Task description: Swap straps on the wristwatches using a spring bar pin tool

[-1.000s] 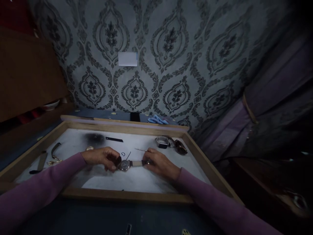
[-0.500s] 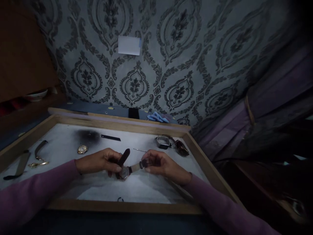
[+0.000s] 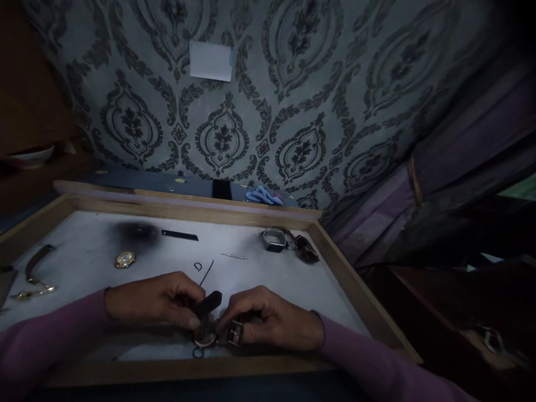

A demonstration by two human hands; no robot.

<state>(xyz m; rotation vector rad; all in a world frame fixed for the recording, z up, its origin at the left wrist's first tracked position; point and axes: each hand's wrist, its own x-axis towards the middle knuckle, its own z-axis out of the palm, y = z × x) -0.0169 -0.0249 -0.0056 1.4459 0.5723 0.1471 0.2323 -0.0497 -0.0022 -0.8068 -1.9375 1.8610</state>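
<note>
Between my hands, near the front edge of the tray, is a wristwatch with a dark strap. My left hand pinches the watch beside its case, and one dark strap end sticks up past the thumb. My right hand is closed around the buckle half of the strap, its fingertips close to the case. A small dark ring lies just below the watch. Beyond my left hand are a thin dark rod and a small dark loop. A thin metal pin-like tool lies farther back.
The wooden-rimmed white tray also holds a gold watch face, a dark flat strip, a gold watch with a dark strap, a square-cased watch and a brown-strapped one. Behind the rim lies a blue cloth.
Both hands have come nearer the tray's front edge with the watch. My right hand has closed in on the case. The camera view has shifted, and the rod and loop are now uncovered.
</note>
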